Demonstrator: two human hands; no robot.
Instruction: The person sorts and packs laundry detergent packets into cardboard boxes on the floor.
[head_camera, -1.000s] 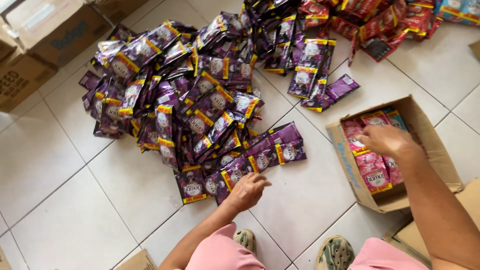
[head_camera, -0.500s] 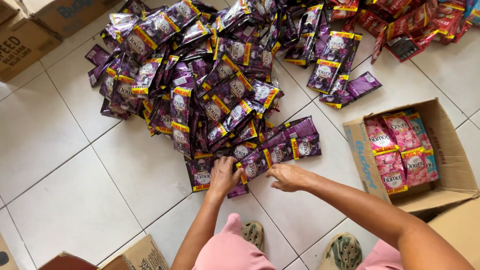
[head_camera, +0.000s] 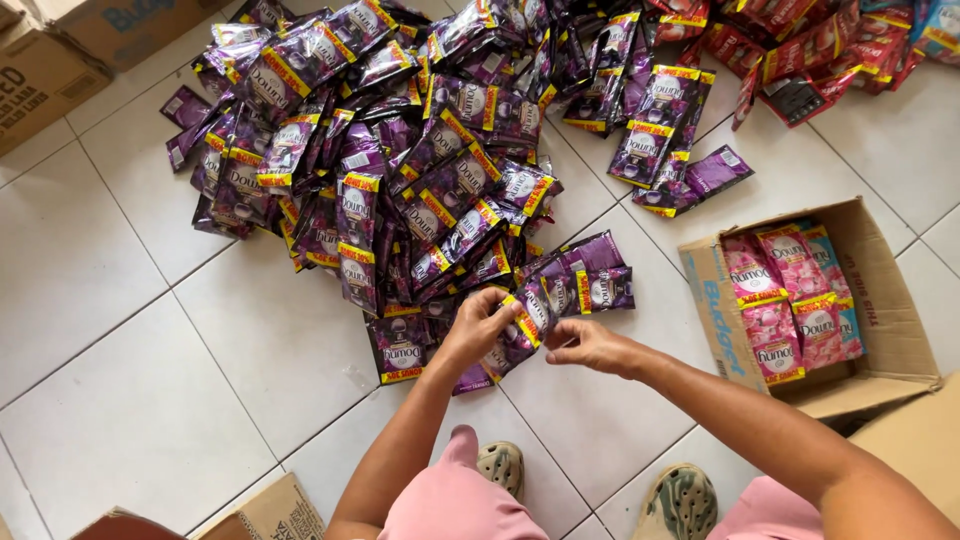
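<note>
Both hands meet at the near edge of a big pile (head_camera: 400, 160) of purple sachets spread over the white tiled floor (head_camera: 130, 380). The left hand (head_camera: 478, 325) has its fingers closed on a purple sachet (head_camera: 530, 312) at that edge, thumb and fingertips pinching its upper part. The right hand (head_camera: 590, 345) sits just beside it, fingers curled in at the same sachet's lower corner; whether it truly grips it cannot be told. The two hands are close together, almost touching.

Right of the pile's near edge stands an open cardboard box (head_camera: 885, 320) holding pink sachets (head_camera: 785, 300), well apart from the hands. Beyond the pile, at its far right, lie red sachets (head_camera: 800, 50). More cardboard boxes (head_camera: 50, 60) stand at the pile's far left. Below the hands, two sandalled feet (head_camera: 505, 465) rest on the floor.
</note>
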